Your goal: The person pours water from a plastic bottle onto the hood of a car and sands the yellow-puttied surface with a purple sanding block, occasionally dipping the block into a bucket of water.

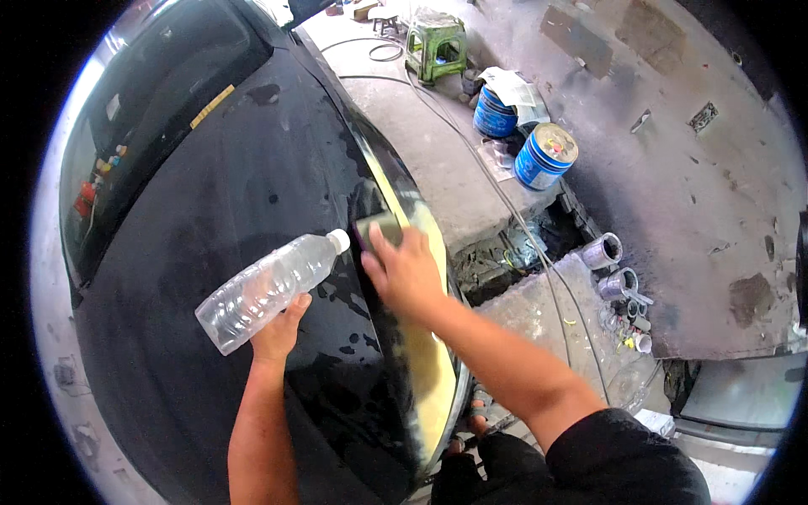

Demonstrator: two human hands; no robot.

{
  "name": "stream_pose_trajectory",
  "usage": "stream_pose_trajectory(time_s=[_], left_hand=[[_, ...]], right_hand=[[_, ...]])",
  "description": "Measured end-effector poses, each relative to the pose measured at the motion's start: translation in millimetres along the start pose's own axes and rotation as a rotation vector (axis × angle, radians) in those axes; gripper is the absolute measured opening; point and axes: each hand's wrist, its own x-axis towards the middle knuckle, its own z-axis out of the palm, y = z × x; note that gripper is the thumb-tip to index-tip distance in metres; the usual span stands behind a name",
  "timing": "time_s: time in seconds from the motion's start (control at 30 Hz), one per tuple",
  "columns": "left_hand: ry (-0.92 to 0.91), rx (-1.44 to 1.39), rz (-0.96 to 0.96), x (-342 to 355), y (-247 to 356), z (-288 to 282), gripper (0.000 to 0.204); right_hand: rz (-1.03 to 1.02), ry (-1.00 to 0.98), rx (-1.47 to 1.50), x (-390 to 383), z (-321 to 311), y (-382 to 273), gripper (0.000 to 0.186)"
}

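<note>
A clear ribbed plastic bottle (268, 293) with a white cap lies tilted in my left hand (279, 332), its cap end pointing up and to the right. My left fingers are mostly hidden behind it. My right hand (408, 273) grips a grey-green sanding block (380, 229) and presses it against the car's side edge. Dark wet patches and drops spread over the black car hood (227, 194) around both hands. Along the edge beneath my right hand runs a pale yellow strip of filler (433, 379).
Blue buckets (539, 160) stand to the right, one covered with paper, near a green stool (436, 46). Hoses (471, 126) trail across the floor past a broken pit (505, 257). Several cans (600, 251) sit by the wall. The windshield (143, 101) rises at far left.
</note>
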Motion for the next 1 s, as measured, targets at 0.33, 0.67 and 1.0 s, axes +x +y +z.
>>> stream_pose_trajectory(time_s=[0.33,0.67,1.0], left_hand=[[-0.09,-0.091,-0.065,-2.8,-8.8,2.2,0.068],[-0.009,-0.02,-0.028,0.2,-0.4,5.3,0.066],[-0.021,-0.018,-0.072,-2.9,-8.0,-2.0,0.066]], right_hand=[[0.012,0.016,-0.118,59.3,-8.2,23.9,0.047],[-0.036,0.054,-0.126,72.9,-8.3,27.8,0.044],[-0.064,0.012,-0.017,-4.0,-18.4,16.2,0.045]])
